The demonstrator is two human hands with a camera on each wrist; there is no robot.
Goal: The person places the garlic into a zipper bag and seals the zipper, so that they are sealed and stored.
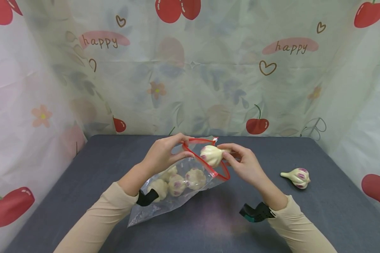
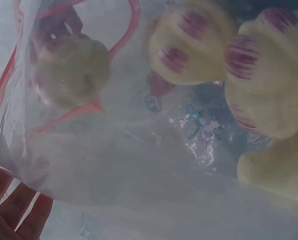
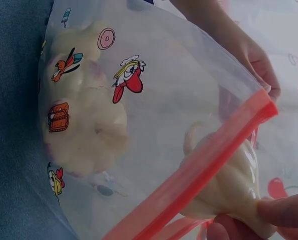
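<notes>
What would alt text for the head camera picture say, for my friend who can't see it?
A right hand holds a garlic bulb at the mouth of a clear, red-edged bag, whose rim the left hand grips. More bulbs are inside; a loose bulb lies rightward on the dark table.

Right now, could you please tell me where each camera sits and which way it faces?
Head: worn on the head, facing forward and down over the table; left hand, right hand and sleeved forearms show.
Left wrist: worn there, facing the clear bag; left fingers show at lower left.
Right wrist: worn there, facing the bag's red rim; right thumb pinches a garlic bulb, left hand beyond.
Shared: head and right-wrist views both show both hands and that bulb.
</notes>
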